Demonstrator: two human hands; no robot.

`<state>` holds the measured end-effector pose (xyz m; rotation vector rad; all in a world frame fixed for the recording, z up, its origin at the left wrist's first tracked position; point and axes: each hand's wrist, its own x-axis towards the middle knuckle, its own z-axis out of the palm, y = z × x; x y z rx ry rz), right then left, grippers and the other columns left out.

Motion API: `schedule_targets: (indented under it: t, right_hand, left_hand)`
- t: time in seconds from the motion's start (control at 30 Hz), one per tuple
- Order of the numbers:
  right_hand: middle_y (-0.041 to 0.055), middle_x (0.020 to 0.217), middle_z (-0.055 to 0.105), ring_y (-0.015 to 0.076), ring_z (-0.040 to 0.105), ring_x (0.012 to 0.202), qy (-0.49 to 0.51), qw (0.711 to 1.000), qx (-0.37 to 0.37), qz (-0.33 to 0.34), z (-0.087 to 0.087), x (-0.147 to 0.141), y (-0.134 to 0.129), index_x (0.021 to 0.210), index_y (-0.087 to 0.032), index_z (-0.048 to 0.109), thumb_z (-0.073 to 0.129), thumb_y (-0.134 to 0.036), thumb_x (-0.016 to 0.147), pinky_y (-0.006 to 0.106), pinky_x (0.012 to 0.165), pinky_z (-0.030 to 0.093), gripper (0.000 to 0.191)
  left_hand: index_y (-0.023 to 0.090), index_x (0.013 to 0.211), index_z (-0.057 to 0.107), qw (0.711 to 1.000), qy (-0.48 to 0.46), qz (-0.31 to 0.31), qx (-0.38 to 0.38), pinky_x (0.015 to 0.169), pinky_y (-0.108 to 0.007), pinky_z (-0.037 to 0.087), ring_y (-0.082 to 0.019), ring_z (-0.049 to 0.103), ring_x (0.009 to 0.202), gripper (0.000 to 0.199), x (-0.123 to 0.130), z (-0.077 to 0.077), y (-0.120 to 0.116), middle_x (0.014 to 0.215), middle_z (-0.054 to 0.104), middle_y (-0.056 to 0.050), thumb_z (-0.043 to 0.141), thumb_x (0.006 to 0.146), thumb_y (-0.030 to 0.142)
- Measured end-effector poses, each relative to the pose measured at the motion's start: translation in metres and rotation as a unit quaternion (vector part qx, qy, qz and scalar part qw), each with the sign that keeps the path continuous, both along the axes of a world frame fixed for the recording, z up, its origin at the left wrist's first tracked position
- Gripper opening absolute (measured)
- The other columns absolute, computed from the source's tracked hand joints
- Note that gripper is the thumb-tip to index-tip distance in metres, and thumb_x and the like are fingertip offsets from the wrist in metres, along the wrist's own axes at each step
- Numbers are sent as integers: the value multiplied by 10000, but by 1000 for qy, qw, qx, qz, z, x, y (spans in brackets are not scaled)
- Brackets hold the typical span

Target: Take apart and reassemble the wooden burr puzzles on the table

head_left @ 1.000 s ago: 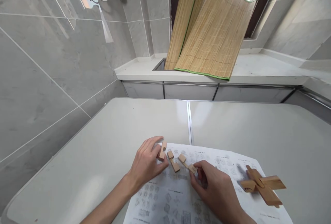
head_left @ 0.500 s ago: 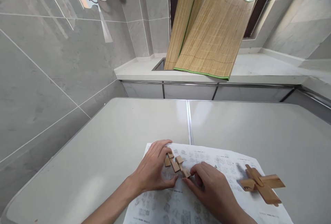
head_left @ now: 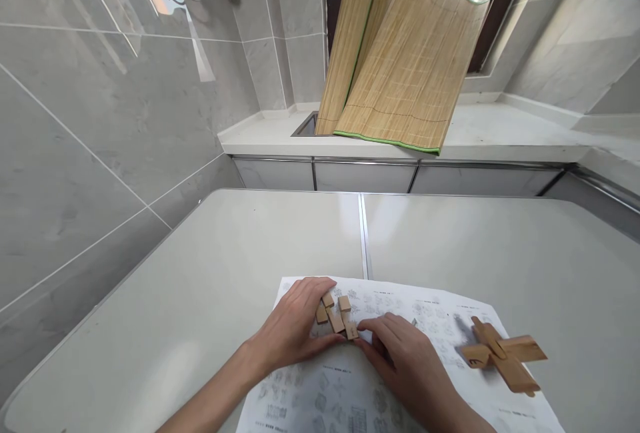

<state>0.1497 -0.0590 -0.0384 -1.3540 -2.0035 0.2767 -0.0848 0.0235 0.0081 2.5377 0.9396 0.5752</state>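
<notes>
A small group of notched wooden puzzle pieces [head_left: 335, 320] lies on a printed paper sheet [head_left: 300, 389]. My left hand [head_left: 295, 326] curls around the group from the left, fingers at its far side and thumb against its near end. From the right, my right hand [head_left: 407, 361] has thumb and index finger at the near end of the rightmost wooden piece [head_left: 351, 330]. That piece sits close beside its neighbour, slightly staggered. Part of the group's left side is hidden behind my left fingers.
To the right, an interlocked wooden cross [head_left: 504, 354] rests on the paper. The white table [head_left: 240, 246] has a seam down its middle. Beyond it stand a counter [head_left: 510, 129] and a folded bamboo mat [head_left: 400, 66]; a grey tiled wall [head_left: 90, 133] borders the left.
The rightmost piece has turned and moved left, closer against its neighbour. My left thumb has risen to the pieces' near end, and my right fingertips have followed slightly left.
</notes>
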Motion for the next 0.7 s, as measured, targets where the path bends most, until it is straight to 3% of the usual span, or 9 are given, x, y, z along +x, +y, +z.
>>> schedule_targets:
  t: [0.43,0.7]
  right_hand:
    - [-4,735,623,193,596,652,5,1000,8,2,-2,1,0,1066,-236,645,517,-281,1059,290,612,429,136]
    - [14,791,655,207,609,702,5,1000,10,6,-3,1,0,1114,-245,657,515,-252,1056,302,641,432,153]
  left_hand:
    - [281,1457,434,998,44,42,26,979,-490,563,-330,626,1212,841,-6,-3,8,1374,608,-127,858,776,531]
    - [314,1478,403,997,0,-14,-72,1093,-464,533,-289,567,1336,696,0,1,1,1472,561,-100,775,895,390]
